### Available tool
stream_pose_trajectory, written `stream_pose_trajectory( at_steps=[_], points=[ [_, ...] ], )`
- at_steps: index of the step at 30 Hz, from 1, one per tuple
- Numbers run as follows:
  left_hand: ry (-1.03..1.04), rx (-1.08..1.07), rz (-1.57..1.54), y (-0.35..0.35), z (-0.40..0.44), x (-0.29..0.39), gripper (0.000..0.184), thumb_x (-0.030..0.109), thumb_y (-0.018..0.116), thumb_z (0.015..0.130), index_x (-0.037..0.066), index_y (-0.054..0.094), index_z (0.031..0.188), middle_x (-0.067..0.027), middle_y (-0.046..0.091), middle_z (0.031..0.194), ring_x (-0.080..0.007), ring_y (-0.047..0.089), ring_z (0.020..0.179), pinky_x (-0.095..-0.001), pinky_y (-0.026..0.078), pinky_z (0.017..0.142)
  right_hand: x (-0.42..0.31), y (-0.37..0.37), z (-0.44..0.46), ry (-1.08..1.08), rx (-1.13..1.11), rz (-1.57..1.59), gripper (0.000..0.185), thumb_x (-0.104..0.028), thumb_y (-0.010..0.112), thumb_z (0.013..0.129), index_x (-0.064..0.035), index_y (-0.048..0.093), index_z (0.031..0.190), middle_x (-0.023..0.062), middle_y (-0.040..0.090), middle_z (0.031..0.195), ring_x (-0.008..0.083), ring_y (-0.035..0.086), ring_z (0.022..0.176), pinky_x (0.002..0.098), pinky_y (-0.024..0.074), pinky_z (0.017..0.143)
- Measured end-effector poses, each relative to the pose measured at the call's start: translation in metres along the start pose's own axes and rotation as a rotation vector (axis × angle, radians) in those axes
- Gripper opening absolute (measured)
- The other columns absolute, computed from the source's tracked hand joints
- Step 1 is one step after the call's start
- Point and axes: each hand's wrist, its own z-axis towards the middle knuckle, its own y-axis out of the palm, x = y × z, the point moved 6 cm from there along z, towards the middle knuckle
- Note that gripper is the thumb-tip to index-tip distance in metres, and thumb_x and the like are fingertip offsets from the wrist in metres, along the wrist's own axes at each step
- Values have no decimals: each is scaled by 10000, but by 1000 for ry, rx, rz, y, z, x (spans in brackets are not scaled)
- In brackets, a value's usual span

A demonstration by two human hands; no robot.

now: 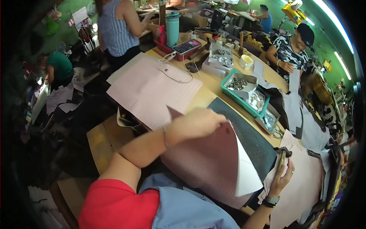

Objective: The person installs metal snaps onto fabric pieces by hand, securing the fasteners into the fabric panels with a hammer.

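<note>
My left hand (200, 123), slightly blurred, pinches the edge of a pinkish-brown textured sheet (202, 160), which looks like leather. One corner of this sheet is bent up, baring its white underside (246, 171). A dark round spot marks the sheet near my fingers. Beneath it lies a dark green-grey mat (248, 129). At the right my right hand (282, 179), wearing a watch and a ring, is closed around the wooden handle of a hammer (283, 152). That hand is over a stack of pale pink textured sheets (301, 179).
More pale pink sheets (148, 87) lie at the table's left. Beyond the mat stands a green tray (238, 100) with boxes of metal parts. Further back are a tape roll (246, 62), a phone (187, 46) and a teal tumbler (172, 30). A co-worker (291, 49) sits across.
</note>
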Motion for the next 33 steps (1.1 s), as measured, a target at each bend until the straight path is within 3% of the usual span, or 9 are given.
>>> stream_pose_trajectory(
  at_steps=[3, 5, 7, 9, 11, 13, 27, 30, 33],
  points=[
    [116, -220, 0, -52, 9, -45, 224, 207, 612, 898, 109, 673, 1090, -156, 707, 957, -356, 678, 896, -451, 526, 805, -33, 30, 4, 36, -130, 236, 293, -127, 557, 979, 21, 605, 1227, 173, 620, 1154, 341, 583, 1101, 397, 435, 991],
    [-91, -314, 272, -79, 16, -106, 252, 223, 639, 883, 106, 692, 1099, -172, 705, 972, -333, 682, 899, -396, 535, 802, -58, 60, 2, -7, -327, 225, 298, -133, 596, 944, -2, 616, 1211, 175, 615, 1153, 349, 576, 1098, 421, 424, 1010],
    [-454, -243, 577, -112, 9, -158, 337, 245, 658, 867, 107, 664, 1174, -122, 700, 1112, -304, 658, 1017, -474, 492, 924, -77, 88, -8, -80, -430, 166, 317, -147, 643, 900, -29, 630, 1194, 171, 608, 1162, 352, 564, 1109, 469, 396, 1047],
    [-421, 137, 891, -118, -22, -192, 553, 331, 676, 864, 132, 549, 1364, -96, 586, 1370, -296, 544, 1253, -651, 333, 1047, -102, 97, -14, -135, -430, 29, 339, -191, 695, 862, -58, 647, 1170, 143, 600, 1196, 328, 542, 1161, 562, 319, 1109],
    [-789, 134, 549, -86, -62, -224, 820, 487, 672, 859, 179, 324, 1535, -137, 347, 1570, -351, 321, 1440, -773, 140, 1063, -92, 99, -15, -109, -433, 121, 329, -194, 697, 861, -60, 651, 1158, 136, 601, 1200, 328, 544, 1166, 576, 312, 1113],
    [-1074, 61, 356, -42, -98, -230, 982, 647, 641, 827, 153, 228, 1569, -225, 196, 1606, -414, 176, 1484, -704, 138, 1128, -87, 97, -14, -82, -438, 176, 311, -186, 698, 858, -62, 655, 1140, 122, 605, 1205, 330, 549, 1177, 587, 306, 1116],
    [-846, -259, 533, -93, -126, -328, 962, 725, 566, 821, 243, 224, 1579, -162, 161, 1640, -369, 156, 1508, -636, 76, 1172, -90, 97, -12, -70, -402, 143, 289, -168, 737, 821, -68, 670, 1085, 112, 623, 1182, 334, 573, 1137, 588, 319, 1111],
    [-828, -209, 577, -98, -103, -336, 868, 683, 521, 879, 224, 265, 1569, -170, 191, 1631, -375, 176, 1501, -632, 93, 1171, -89, 97, -11, -70, -382, 156, 270, -179, 745, 816, -75, 685, 1057, 107, 638, 1152, 332, 577, 1124, 559, 347, 1088],
    [-718, 159, 335, -78, -63, -339, 776, 660, 441, 935, 219, 296, 1556, -165, 295, 1594, -366, 261, 1475, -660, 147, 1152, -86, 95, -9, -58, -355, 182, 243, -192, 753, 812, -82, 702, 1022, 97, 651, 1127, 319, 584, 1106, 513, 370, 1065]
  ],
)
